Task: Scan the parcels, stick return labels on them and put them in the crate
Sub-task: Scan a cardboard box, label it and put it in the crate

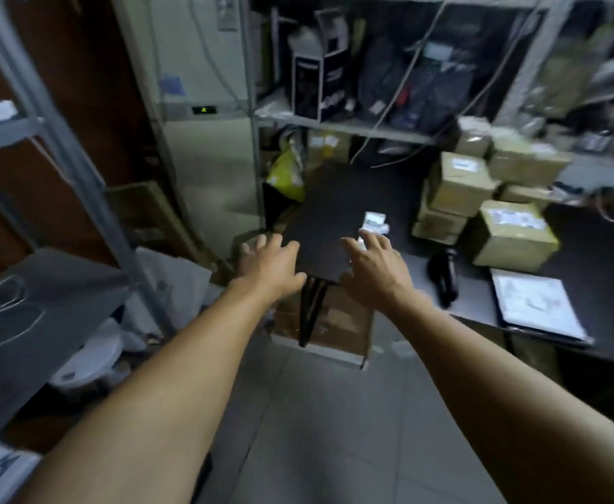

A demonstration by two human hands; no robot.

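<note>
Two bare hands reach forward together, fingers spread and holding nothing: the left hand (269,261) hovers at the near-left edge of a flat black parcel (329,227), the right hand (372,272) at its near-right corner. Whether either palm touches the parcel is hard to tell through the blur. Placed one at each side like this, they look set to take up a wide, thin item by its edges, or have just let it go.

Below the parcel stands one open cardboard box (334,321) on the floor, with a dark item upright inside; it may be serving as the crate, though that is a guess. To the right, on the black table (589,256), lie one dark handheld scanner (443,278) and one white sheet pad (538,309), probably the return labels, both near enough to reach without stepping. A small white packet (374,221) lies just beyond the right fingertips.

Further back, some seven or eight brown boxes (512,234) are piled on the table, likely waiting their turn; blur prevents an exact count. Behind them, grey shelves (341,125) hold mixed stock.
</note>
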